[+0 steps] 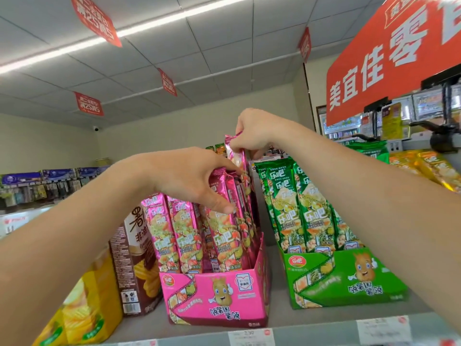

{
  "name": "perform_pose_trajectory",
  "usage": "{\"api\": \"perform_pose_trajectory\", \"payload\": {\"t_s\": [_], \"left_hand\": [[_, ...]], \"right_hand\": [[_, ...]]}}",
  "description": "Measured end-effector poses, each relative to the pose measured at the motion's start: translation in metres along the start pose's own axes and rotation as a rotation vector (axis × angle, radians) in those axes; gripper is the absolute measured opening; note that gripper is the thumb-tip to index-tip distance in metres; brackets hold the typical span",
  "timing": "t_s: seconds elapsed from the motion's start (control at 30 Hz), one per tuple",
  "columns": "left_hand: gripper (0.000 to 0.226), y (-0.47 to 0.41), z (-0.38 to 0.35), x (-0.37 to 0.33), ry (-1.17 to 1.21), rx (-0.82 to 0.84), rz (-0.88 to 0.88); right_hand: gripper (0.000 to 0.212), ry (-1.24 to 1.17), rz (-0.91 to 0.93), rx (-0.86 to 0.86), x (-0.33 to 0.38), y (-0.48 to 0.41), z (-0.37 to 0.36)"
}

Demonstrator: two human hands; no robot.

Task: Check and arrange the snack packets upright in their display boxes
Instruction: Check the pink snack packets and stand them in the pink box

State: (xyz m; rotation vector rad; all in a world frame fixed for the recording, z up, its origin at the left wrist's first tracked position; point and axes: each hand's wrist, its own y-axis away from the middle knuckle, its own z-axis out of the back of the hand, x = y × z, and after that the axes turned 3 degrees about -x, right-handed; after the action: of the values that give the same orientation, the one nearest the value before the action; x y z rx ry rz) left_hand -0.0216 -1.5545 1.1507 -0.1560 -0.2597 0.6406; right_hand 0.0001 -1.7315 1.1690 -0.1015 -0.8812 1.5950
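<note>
A pink display box (224, 295) stands on the top shelf, filled with several tall pink snack packets (184, 228). My left hand (192, 178) rests over the front packets, its fingers and thumb curled round the top of one. My right hand (252, 132) pinches the top edge of a pink packet (237, 156) that stands higher than the others at the back of the box. To the right, a green display box (349, 278) holds several green packets (287, 203) standing upright.
A brown snack carton (134, 265) and a yellow carton (87, 308) stand left of the pink box. Price tags (249, 337) line the shelf edge. A red store sign (389, 58) hangs at upper right, above yellow packets (429, 168).
</note>
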Motion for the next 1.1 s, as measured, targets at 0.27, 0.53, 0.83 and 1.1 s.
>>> {"api": "perform_pose_trajectory", "payload": {"t_s": [0.27, 0.53, 0.83, 1.1], "left_hand": [[0.095, -0.002, -0.006, 0.005, 0.075, 0.005, 0.008], [0.101, -0.001, -0.01, 0.002, -0.046, -0.096, -0.017], [0.109, 0.003, -0.014, -0.003, 0.014, -0.175, -0.013], [0.094, 0.002, -0.02, -0.001, 0.092, -0.15, -0.029]], "right_hand": [[0.027, 0.287, 0.015, 0.338, -0.003, 0.01, 0.005], [0.028, 0.298, 0.064, 0.384, -0.001, 0.02, 0.015], [0.024, 0.188, 0.018, 0.409, 0.003, 0.037, 0.021], [0.036, 0.287, 0.149, 0.337, 0.008, 0.049, 0.01]]}}
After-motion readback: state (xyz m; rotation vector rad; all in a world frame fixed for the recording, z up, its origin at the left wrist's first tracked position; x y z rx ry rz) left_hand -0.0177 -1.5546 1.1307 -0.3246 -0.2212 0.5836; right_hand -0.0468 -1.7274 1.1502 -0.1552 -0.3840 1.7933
